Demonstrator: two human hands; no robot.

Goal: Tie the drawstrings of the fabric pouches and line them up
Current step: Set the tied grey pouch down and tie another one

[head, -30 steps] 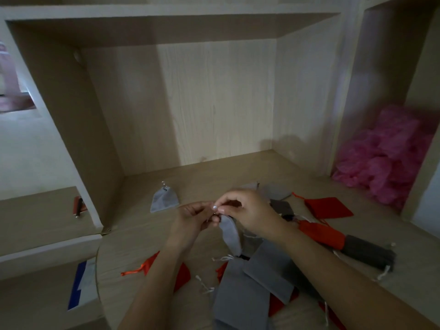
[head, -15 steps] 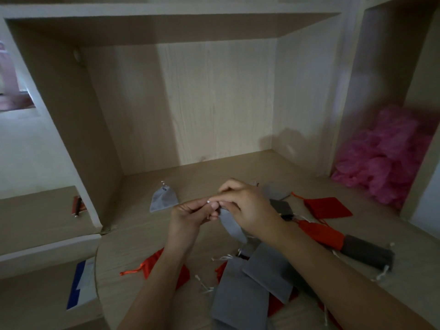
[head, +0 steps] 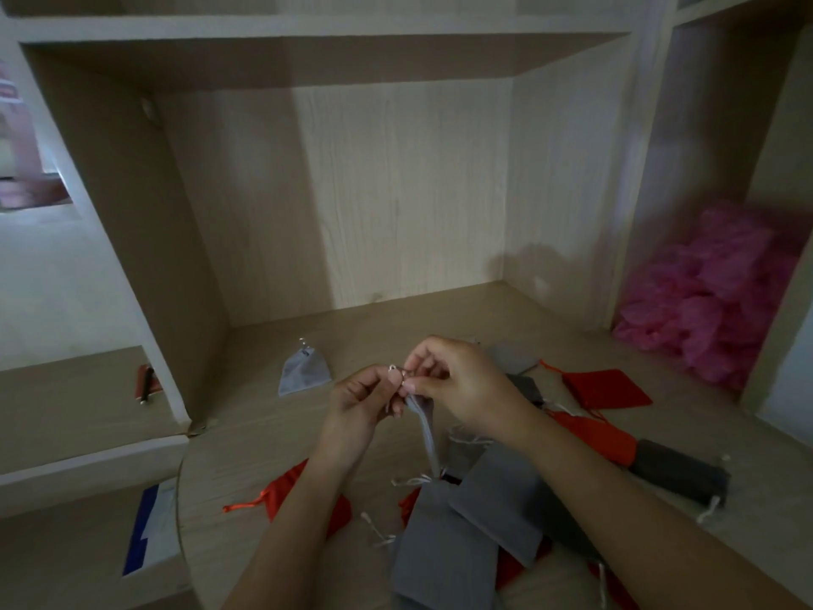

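A small grey pouch point(head: 426, 429) hangs from my two hands above the wooden desk point(head: 272, 438). My left hand point(head: 363, 400) and my right hand point(head: 457, 385) pinch its thin drawstring point(head: 393, 368) at the mouth, fingertips almost touching. One tied light grey pouch point(head: 304, 372) lies alone to the left rear. A loose pile of grey pouches point(head: 466, 521) and red pouches point(head: 607, 387) lies under and right of my arms. A red pouch point(head: 303, 490) sits beneath my left forearm.
A dark grey pouch point(head: 679, 471) with a white string lies at the right. Pink crumpled material point(head: 721, 297) fills the right cubby. A pen on a red item point(head: 146, 384) rests on the lower left shelf. A blue and white sheet point(head: 149, 528) lies lower left.
My hands have risen slightly and the fingers have shifted on the drawstring. The hanging grey pouch has swung a little. The other pouches have not moved.
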